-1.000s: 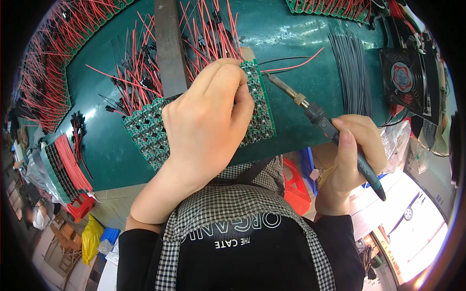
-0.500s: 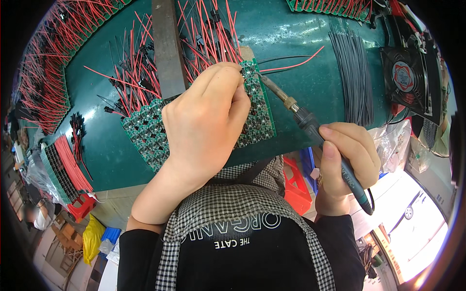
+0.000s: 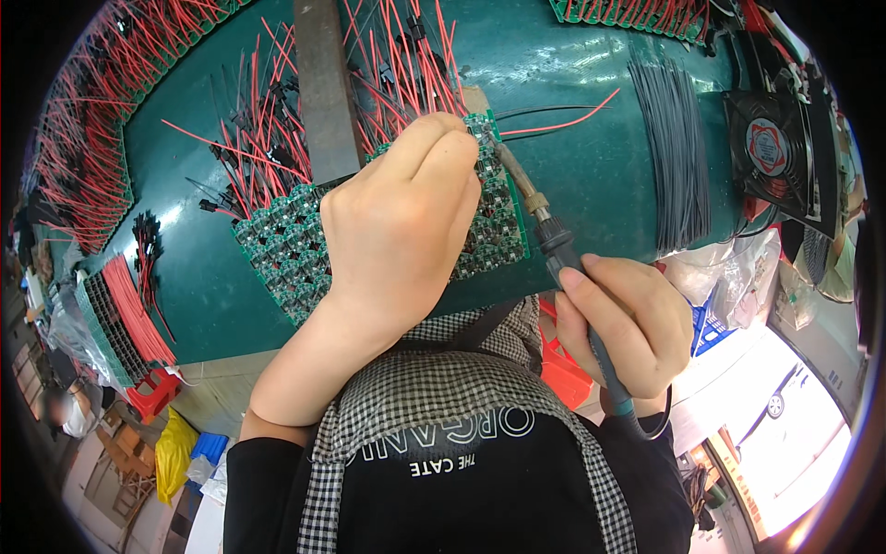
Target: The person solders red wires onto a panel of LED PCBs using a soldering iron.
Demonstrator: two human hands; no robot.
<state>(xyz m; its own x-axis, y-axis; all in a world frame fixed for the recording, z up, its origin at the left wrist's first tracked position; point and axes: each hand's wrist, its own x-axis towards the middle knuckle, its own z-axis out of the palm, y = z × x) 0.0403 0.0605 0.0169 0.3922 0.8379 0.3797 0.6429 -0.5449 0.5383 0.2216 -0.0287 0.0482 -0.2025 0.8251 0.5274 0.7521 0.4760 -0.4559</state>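
Observation:
A panel of small green circuit boards (image 3: 286,235) lies on the green work surface, with black parts across it. Over its middle rests my left hand (image 3: 397,217), closed in a pinch near the top right corner. Whatever its fingertips hold is hidden behind the knuckles. My right hand (image 3: 632,323) grips a soldering iron (image 3: 556,242) by its dark handle, and the iron's tip meets the panel's upper right edge, just right of my left fingers. Red and black wires with black connectors (image 3: 254,120) fan out behind the panel. A flat dark metal bar (image 3: 328,92) reaches the panel's back edge.
Grey wires (image 3: 669,152) lie bundled at the right beside a black fan (image 3: 771,148). More wired boards (image 3: 97,120) line the far left. Red wires (image 3: 134,309) and black connector leads (image 3: 148,254) lie nearer. A red stool (image 3: 563,369) stands below the table edge.
My right hand has moved left and a little down, swinging the soldering iron steeper with its tip still at the panel's edge. My left hand has shifted slightly right.

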